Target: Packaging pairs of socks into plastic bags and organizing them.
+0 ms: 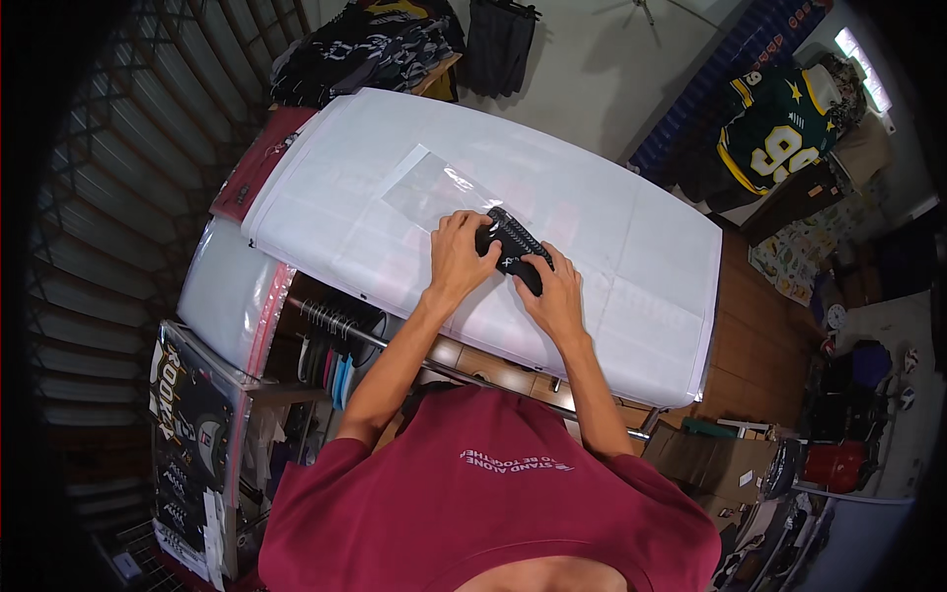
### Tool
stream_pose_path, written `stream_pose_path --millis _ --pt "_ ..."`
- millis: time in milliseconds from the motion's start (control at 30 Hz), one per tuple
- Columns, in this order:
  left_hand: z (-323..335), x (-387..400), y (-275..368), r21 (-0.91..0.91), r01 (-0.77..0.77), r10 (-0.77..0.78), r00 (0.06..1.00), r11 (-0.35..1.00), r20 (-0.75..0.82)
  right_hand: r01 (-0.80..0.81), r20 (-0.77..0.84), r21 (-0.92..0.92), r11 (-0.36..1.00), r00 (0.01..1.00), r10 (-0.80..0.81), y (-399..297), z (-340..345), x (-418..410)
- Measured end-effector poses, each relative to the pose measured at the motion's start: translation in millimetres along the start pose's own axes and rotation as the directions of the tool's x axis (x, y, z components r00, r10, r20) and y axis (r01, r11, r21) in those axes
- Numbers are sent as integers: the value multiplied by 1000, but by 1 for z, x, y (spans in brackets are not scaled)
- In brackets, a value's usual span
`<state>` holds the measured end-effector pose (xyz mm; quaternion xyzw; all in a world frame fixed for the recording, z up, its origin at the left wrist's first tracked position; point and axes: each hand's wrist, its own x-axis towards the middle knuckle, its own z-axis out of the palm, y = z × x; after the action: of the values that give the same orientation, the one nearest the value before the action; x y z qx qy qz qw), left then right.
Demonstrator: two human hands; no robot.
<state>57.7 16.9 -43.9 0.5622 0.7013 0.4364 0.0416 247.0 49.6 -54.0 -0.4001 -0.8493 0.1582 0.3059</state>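
Observation:
A folded black fabric item (509, 244) with grey and white printed patterns lies at the middle of the white-covered table (629, 244). My left hand (462, 251) grips its left end, fingers curled at the far edge and thumb on the near side. At its right end, my right hand (551, 288) holds it with thumb and fingers. A clear plastic bag (444, 185) extends flat to the upper left, running under or beside my left hand. Whether the black item is partly inside the bag, I cannot tell.
Clothes hang on a rail (333, 362) below the table's near edge. A pile of dark garments (370, 52) stands beyond the far left corner. Packaged goods (200, 444) sit at left, cardboard boxes (710, 459) at lower right. A green jersey (777, 133) is displayed at right.

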Motion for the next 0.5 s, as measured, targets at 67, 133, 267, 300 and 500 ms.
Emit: stream_pose_path --millis 67,133,267,300,500 --pt "3 4 0 53 15 -18 999 998 48 7 11 4 1000 1000 -7 2 -1 0" --pt "7 4 -6 70 37 -42 997 997 65 16 24 10 1000 1000 -16 1 -3 1" --pt "14 -3 -17 14 -20 19 1000 1000 22 21 50 18 1000 998 -22 0 -5 0" --pt "12 -3 -17 -11 0 0 999 1000 33 24 46 13 1000 999 -24 -1 -5 -1" --pt "-5 -11 -12 -46 -40 39 999 998 -30 19 54 27 999 998 -21 -10 -5 -9"
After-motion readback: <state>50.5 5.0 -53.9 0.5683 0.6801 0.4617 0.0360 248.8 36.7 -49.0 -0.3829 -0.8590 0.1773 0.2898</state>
